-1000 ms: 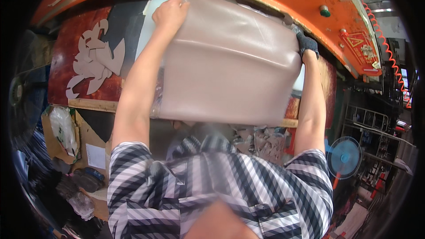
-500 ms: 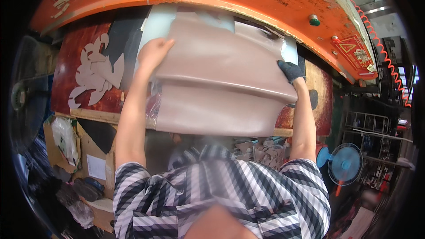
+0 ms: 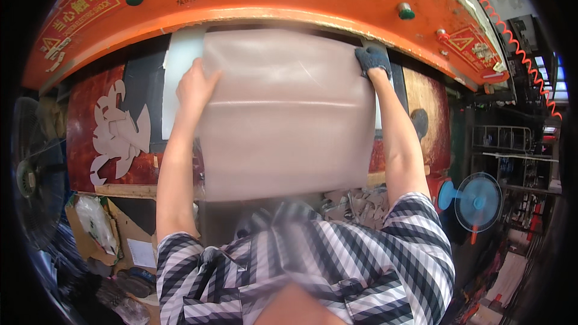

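A wide dusty-pink sheet [image 3: 286,138], smooth like leather or synthetic leather, lies before me. Its near end hangs over the table's front edge, and a fold line crosses its middle. My bare left hand [image 3: 197,88] is at the sheet's left edge, thumb on top and fingers along the side, gripping it. At the far right corner, my right hand [image 3: 373,62], in a dark glove, is closed on the edge. Beneath the sheet, a pale blue-white board [image 3: 180,63] shows at the left.
An orange machine beam [image 3: 277,0] with green-tipped knobs spans the far side. Cut pieces [image 3: 119,135] lie on the red-brown table at left. A dark oval object [image 3: 419,121] rests at right. Scraps [image 3: 361,204] are below the front edge; a blue fan [image 3: 478,201] stands right.
The sheet has shifted left and toward me, and its raised ridge has flattened. My right hand has moved left and farther away; my left hand has come slightly left and nearer.
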`<control>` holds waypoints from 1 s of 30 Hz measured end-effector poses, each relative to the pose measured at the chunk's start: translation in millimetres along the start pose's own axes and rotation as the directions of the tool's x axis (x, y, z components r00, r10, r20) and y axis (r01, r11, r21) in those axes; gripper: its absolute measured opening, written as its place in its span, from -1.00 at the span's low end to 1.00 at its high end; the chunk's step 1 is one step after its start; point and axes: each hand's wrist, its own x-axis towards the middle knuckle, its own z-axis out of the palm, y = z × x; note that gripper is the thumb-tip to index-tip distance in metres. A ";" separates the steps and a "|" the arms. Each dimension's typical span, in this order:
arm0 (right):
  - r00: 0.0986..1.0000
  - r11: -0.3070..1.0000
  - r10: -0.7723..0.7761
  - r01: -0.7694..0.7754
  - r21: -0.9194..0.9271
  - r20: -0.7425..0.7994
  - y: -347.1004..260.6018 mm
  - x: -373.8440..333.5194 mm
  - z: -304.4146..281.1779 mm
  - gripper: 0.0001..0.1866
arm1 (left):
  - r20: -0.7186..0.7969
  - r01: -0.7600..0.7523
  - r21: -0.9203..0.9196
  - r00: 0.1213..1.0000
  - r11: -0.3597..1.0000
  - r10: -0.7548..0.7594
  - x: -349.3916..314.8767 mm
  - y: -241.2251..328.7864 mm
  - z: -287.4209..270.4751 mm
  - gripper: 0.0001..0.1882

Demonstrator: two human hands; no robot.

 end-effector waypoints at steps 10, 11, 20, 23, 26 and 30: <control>0.998 0.936 -0.001 -0.019 0.351 0.058 0.6 -70.9 -28.3 -0.17 | -0.086 0.089 -0.707 0.974 0.702 -0.210 -110.8 -40.7 -1.5 -0.56; 0.992 0.897 0.015 -0.069 0.436 0.127 3.2 -77.7 -33.1 -0.14 | -0.068 0.139 -0.705 0.963 0.695 -0.262 -121.4 -39.6 3.3 -0.58; 0.970 0.933 0.233 -0.242 0.266 0.066 -2.9 -109.2 -28.6 -0.10 | -0.389 -0.174 -0.415 0.921 0.893 -0.001 -166.0 -11.2 23.0 -0.42; 0.974 0.945 0.222 -0.226 0.238 0.044 1.6 -103.4 -24.7 -0.16 | -0.441 -0.124 -0.382 0.895 0.916 -0.063 -174.0 -9.9 26.7 -0.41; 0.977 0.948 0.202 -0.211 0.238 0.063 9.8 -98.5 -25.5 -0.14 | -0.394 0.005 -0.355 0.906 0.935 -0.155 -186.6 -18.9 23.0 -0.46; 0.929 0.795 0.180 -0.330 0.508 0.322 16.2 -91.0 -34.7 -0.27 | -0.107 0.196 -0.365 0.962 0.910 -0.250 -204.5 -35.0 13.1 -0.56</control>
